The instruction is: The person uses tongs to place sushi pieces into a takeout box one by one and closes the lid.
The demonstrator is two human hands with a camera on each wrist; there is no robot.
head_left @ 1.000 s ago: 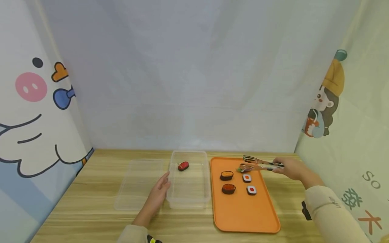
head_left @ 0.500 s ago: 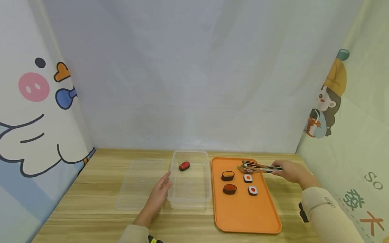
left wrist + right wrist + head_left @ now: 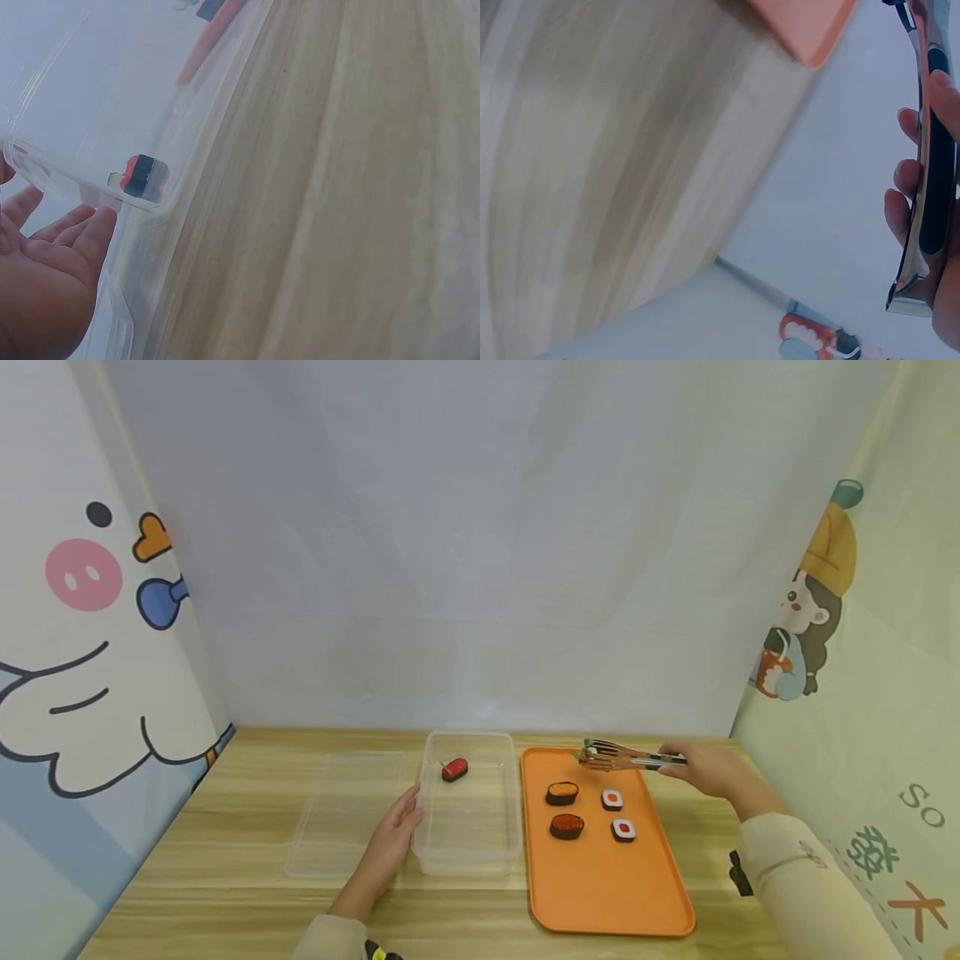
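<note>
My right hand [image 3: 701, 768] grips metal food tongs [image 3: 637, 759] with black handle grips [image 3: 937, 165], fingers curled round them. The tongs' tips are over the far part of the orange tray [image 3: 611, 889], around a sushi piece with a bit of green [image 3: 588, 750] showing, mostly hidden. Resting against the left side of the clear plastic box [image 3: 468, 847] is my left hand [image 3: 393, 831], its fingers fairly straight; the left wrist view shows this hand [image 3: 56, 266] at the box wall. Inside the box lies a red-topped sushi [image 3: 454, 769].
On the tray sit an orange-topped sushi [image 3: 562, 793], a red roe sushi [image 3: 567, 827] and two white rolls, one orange-centred [image 3: 612, 800] and one red-centred [image 3: 623, 831]. A clear lid [image 3: 345, 818] lies left of the box. A pale cloth wall [image 3: 480, 568] stands behind the table.
The tongs came down around the green-garnished sushi, closed, and have risen a little toward the back left with it. The left hand stays at the box.
</note>
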